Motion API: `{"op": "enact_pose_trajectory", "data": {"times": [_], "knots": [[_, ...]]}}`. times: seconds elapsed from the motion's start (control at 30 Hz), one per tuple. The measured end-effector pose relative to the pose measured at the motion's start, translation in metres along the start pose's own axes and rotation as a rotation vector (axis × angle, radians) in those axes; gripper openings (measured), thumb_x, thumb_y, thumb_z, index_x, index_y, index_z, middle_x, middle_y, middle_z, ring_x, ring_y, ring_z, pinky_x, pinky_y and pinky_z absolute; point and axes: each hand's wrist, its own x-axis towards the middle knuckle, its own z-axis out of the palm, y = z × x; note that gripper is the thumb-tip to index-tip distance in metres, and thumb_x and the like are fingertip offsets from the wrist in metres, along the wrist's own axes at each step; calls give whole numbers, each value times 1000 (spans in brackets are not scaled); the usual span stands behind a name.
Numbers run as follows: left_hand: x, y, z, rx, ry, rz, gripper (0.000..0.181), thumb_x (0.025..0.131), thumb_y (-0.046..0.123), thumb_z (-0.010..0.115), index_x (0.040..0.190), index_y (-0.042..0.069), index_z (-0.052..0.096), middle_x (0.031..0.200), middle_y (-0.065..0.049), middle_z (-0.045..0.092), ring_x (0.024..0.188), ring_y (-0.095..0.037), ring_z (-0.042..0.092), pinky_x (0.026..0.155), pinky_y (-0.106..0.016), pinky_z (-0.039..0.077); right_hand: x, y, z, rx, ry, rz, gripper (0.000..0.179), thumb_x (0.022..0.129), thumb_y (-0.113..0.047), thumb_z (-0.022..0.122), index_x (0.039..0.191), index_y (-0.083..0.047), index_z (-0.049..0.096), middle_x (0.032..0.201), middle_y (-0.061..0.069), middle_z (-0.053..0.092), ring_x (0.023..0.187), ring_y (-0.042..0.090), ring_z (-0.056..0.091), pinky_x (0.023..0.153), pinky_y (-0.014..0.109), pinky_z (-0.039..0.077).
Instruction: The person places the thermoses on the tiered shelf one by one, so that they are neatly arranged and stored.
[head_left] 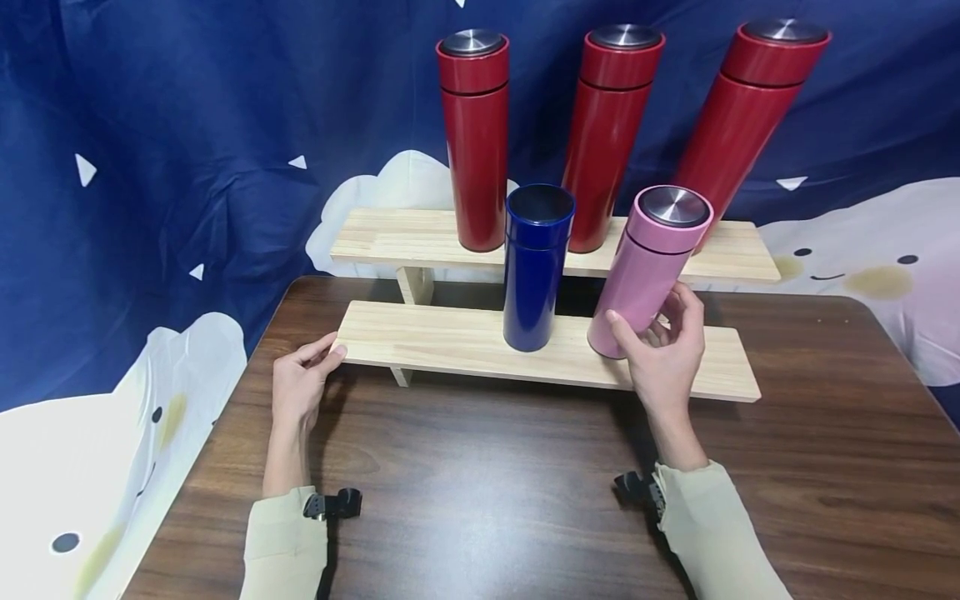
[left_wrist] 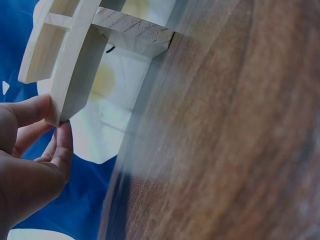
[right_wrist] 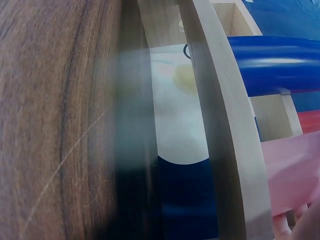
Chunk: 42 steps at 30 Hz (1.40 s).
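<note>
My right hand (head_left: 671,346) grips a pink thermos bottle (head_left: 647,279) low on its body, thumb at the front and fingers round the right side. The bottle stands on the lower board (head_left: 450,337) of a two-step wooden shelf; in the right wrist view the pink body (right_wrist: 292,172) shows beside that board's edge. My left hand (head_left: 300,383) pinches the lower board's left end, thumb and fingers on opposite faces, as the left wrist view shows. To the left of the pink bottle, a dark blue thermos bottle (head_left: 534,275) stands upright on the same board.
On the upper board (head_left: 397,237) stand three tall red thermos bottles: one at left (head_left: 477,158), one in the middle (head_left: 609,146), one at right (head_left: 738,125) partly behind the pink one. The shelf sits on a brown wooden table (head_left: 465,483) before a blue patterned curtain (head_left: 187,125).
</note>
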Motion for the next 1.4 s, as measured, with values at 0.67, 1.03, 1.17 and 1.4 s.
{"op": "enact_pose_trajectory", "data": {"times": [0.67,1.03,1.17,1.4], "knots": [[0,-2,0,-5,-8,3,34,88,-2,77,121,-4,71,110,-1,72,101,-7,63,86,-15,49,-1,4,-3,10,-24,-3,75,74,5,85,140,-10,52,124,1,59,114,21,55,90,27,50],[0,1,2,-2,-16,-2,34,88,-1,77,122,-4,70,117,-9,71,102,-7,63,86,-15,49,1,4,-6,12,-29,-7,77,74,6,86,141,-10,52,123,2,59,112,22,56,90,26,51],[1,0,2,-15,-10,5,34,88,-2,77,121,-4,71,109,0,73,100,-7,63,86,-15,50,2,4,-6,16,-33,-3,78,73,6,86,141,-11,52,125,3,59,113,23,55,91,26,51],[2,0,0,-13,-4,3,33,88,-1,78,120,-3,72,106,3,73,98,-9,64,81,-15,51,3,3,-5,23,-46,3,79,72,7,86,141,-11,52,125,3,59,114,23,55,91,26,51]]}}
